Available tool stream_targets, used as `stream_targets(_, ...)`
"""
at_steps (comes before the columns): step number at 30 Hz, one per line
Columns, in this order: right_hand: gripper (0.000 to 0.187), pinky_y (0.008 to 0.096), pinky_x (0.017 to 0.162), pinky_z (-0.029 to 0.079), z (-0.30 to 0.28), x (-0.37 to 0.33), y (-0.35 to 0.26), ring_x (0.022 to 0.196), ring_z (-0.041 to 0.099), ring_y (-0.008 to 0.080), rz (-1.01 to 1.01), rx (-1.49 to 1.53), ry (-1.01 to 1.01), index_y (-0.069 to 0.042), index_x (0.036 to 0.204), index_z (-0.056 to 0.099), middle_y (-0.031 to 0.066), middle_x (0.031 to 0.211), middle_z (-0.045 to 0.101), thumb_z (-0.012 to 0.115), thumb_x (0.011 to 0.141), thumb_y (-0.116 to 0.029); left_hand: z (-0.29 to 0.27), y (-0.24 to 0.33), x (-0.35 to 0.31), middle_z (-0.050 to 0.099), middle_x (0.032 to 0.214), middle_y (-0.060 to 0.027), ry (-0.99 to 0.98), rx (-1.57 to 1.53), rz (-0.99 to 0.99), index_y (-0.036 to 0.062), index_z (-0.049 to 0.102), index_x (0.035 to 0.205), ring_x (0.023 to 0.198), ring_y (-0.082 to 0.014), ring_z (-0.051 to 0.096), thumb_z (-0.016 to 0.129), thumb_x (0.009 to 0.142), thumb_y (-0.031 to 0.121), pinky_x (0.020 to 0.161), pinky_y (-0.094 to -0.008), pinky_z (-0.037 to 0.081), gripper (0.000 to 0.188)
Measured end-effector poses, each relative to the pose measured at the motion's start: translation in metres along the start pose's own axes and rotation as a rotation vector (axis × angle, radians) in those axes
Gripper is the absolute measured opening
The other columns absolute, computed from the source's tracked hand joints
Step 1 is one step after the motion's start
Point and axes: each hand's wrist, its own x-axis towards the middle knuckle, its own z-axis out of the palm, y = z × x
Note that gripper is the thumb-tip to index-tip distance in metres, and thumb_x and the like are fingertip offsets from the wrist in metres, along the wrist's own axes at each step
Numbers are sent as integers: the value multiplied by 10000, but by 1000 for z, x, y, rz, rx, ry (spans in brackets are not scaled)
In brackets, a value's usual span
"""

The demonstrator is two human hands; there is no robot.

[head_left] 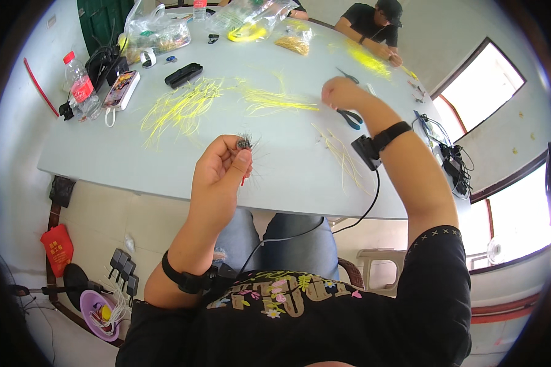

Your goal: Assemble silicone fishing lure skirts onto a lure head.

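My left hand [221,164] is raised over the near part of the table, thumb and fingers pinched round a small bundle of thin dark wires [245,144]. Its fine ends stick out at the top and sides, and a red tip shows below the thumb. Farther away to the right, my right hand [343,93] is curled closed, its fingertips mostly hidden. Just beyond it lies a dark pointed tool [348,76]. Close on the near side are dark blue tool handles [351,119]; I cannot tell whether both parts belong to one tool.
Yellow strands lie in a left bunch [187,109], a middle bunch [278,101] and a sparse bunch [343,156]. A black case [183,74], a white phone-like device [122,90] and a bottle [81,85] stand left. Plastic bags [251,21] lie behind. A person [373,30] works far right.
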Motion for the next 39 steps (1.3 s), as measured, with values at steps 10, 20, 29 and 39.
stream_targets(10, 111, 343, 928, 435, -76, -100, -53, 1207, 510, 189, -262, 912, 303, -60, 815, 632, 129, 1260, 595, 612, 846, -165, 27, 9, -15, 564, 933, -24, -157, 106, 45, 43, 591, 975, 863, -104, 533, 597, 925, 63, 784, -241, 420, 55)
stream_targets(20, 143, 321, 944, 395, -21, -222, -169, 1116, 534, 166, -466, 1234, 150, -5, 803, 665, 160, 1212, 605, 651, 824, -145, 65, 54, -30, 477, 1269, -150, -173, 901, 749, 42, 613, 888, 1225, -321, 437, 704, 788, 82, 1039, -437, 325, 141)
stream_targets(29, 120, 335, 871, 456, 0, -268, -182, 1035, 580, 188, -219, 1594, 17, -22, 907, 641, 115, 1169, 597, 599, 899, -134, 67, 52, -60, 611, 1010, -123, -474, 729, 655, 29, 598, 883, 1058, -308, 565, 659, 793, 10, 946, -379, 418, 111)
stream_targets(39, 371, 374, 899, 477, 19, -292, -198, 1077, 585, 213, -385, 1525, 276, 3, 1194, 591, 89, 1158, 588, 659, 917, -234, 75, 47, -84, 626, 960, -61, -556, -133, 10, -10, 603, 983, 866, -147, 594, 629, 924, 128, 713, -265, 470, 152)
